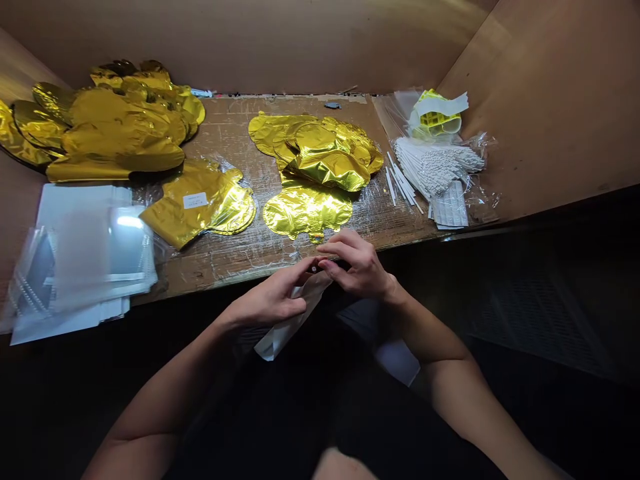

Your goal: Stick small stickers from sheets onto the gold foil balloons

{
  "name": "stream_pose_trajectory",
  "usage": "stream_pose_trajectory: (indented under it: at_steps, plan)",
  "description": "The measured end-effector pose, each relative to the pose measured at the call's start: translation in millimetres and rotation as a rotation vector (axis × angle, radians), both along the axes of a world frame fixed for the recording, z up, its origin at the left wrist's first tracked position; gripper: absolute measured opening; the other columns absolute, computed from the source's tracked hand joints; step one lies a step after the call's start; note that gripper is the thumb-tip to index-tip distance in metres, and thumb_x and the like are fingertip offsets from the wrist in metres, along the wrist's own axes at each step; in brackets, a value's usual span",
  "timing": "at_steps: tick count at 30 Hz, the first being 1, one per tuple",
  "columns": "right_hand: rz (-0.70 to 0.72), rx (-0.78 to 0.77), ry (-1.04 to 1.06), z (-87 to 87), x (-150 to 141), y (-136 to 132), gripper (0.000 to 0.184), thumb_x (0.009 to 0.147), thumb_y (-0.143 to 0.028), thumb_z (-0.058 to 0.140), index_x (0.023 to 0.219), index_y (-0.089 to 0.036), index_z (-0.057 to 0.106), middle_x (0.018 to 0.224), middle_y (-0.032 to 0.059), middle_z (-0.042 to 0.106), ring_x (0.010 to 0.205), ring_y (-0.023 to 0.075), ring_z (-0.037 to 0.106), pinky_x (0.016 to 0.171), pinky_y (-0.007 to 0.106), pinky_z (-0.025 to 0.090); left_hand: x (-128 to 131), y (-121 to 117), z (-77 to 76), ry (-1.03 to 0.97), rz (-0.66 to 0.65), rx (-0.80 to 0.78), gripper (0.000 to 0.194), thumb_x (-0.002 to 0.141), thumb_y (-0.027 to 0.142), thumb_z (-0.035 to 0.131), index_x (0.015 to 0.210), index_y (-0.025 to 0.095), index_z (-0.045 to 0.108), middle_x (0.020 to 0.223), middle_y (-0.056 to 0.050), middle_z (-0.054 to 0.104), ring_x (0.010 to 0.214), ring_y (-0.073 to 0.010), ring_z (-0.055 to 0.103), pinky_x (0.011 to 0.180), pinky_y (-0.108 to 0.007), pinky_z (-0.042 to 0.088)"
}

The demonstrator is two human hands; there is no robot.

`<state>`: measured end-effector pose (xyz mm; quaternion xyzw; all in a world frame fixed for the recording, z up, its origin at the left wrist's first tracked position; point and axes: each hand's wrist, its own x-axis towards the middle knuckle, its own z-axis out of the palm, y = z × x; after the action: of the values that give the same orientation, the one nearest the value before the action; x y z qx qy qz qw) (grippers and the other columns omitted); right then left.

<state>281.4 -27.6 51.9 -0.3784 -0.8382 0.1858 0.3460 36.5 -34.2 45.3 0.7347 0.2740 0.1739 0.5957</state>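
Observation:
My left hand (275, 293) is closed around a narrow translucent plastic bag (283, 337), which hangs slanting down toward my lap, just off the table's front edge. At the bag's upper end, the thumb and fingers of my right hand (357, 267) pinch its edge beside my left fingertips. What lies inside the bag cannot be made out. Straight ahead of my hands, a gold foil balloon (307, 210) lies flat, its near edge close to my right fingers. Behind it is a heap of similar folded gold foil balloons (327, 153).
Left on the wooden table (220, 127) are a big gold foil pile (120, 127), a bagged gold foil balloon (200, 207) with a label, and stacked clear bags (100, 253). White paper sticks (440, 163) and a yellow-white roll (437, 117) lie right. Cardboard-coloured walls enclose the sides.

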Motion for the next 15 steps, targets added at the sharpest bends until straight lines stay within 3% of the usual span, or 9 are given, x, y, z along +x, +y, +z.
stream_pose_trajectory:
  at_steps: [6, 10, 15]
  plan:
    - [0.101, -0.076, -0.096, 6.0, -11, 4, 0.016, 0.106, -0.026, 0.059, 0.094, -0.02, 0.067, 0.098, 0.0089, 0.069, 0.096, 0.0224, 0.061, 0.089, 0.039, 0.047, -11, 3, -7.5, 0.041, -0.011, 0.001, 0.075, 0.079, 0.007, 0.058, 0.154, 0.02, 0.052, 0.13, -0.008, 0.07, 0.115, -0.0271, 0.066, 0.1, -0.035, 0.053]
    - [-0.149, -0.258, 0.018, -8.6, -12, 30, 0.016, 0.101, -0.026, 0.062, 0.087, -0.019, 0.064, 0.091, 0.0051, 0.066, 0.087, 0.0192, 0.06, 0.081, 0.034, 0.045, -16, 2, -19.9, 0.129, 0.024, -0.001, 0.082, 0.079, 0.009, 0.056, 0.16, 0.018, 0.047, 0.146, -0.01, 0.066, 0.124, -0.0274, 0.065, 0.108, -0.037, 0.049]
    - [-0.366, -0.46, -0.161, -39.2, -13, 78, 0.018, 0.094, -0.026, 0.064, 0.079, -0.017, 0.066, 0.087, 0.0019, 0.064, 0.081, 0.0162, 0.056, 0.076, 0.03, 0.041, -18, -1, -19.5, 0.207, -0.084, 0.009, 0.081, 0.078, 0.008, 0.054, 0.158, 0.018, 0.052, 0.12, -0.008, 0.076, 0.096, -0.023, 0.071, 0.087, -0.032, 0.052]
